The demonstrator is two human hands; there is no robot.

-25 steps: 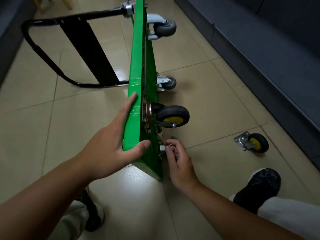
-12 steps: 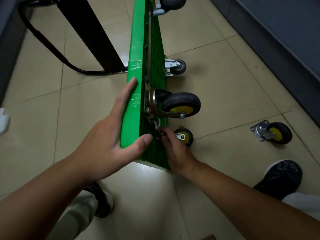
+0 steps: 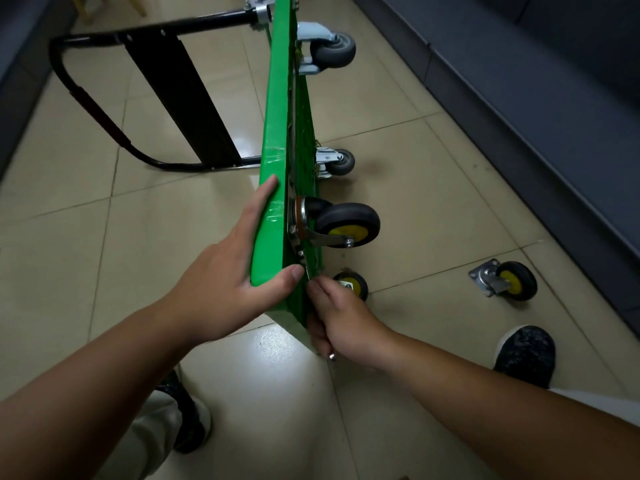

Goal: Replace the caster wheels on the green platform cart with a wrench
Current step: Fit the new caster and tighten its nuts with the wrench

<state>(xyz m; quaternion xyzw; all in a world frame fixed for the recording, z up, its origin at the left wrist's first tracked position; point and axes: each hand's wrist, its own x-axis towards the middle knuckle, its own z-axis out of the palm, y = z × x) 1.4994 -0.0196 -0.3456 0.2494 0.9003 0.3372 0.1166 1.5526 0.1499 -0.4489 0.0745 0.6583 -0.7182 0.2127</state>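
Observation:
The green platform cart (image 3: pixel 277 109) stands on its side edge on the tiled floor. My left hand (image 3: pixel 228 271) grips its near top corner, thumb over the underside edge. A black caster with a yellow hub (image 3: pixel 343 225) is mounted at that corner. My right hand (image 3: pixel 341 317) is closed around a thin metal wrench (image 3: pixel 331 357) just below the caster's plate; only the tool's end shows under my palm. A second yellow-hub caster (image 3: pixel 353 282) sits low behind my right hand. Two grey casters (image 3: pixel 332 50) (image 3: pixel 341 162) are at the cart's far end.
A loose yellow-hub caster with its plate (image 3: pixel 505 282) lies on the floor to the right. The cart's black folded handle (image 3: pixel 138 98) lies on the floor to the left. A dark sofa base (image 3: pixel 519 116) runs along the right. My shoes (image 3: pixel 526 355) (image 3: pixel 187 417) flank the cart.
My right hand has slid down from the bolt area to lower beside the cart edge, with the tool's end now showing. The view shifted; my left hand keeps its grip.

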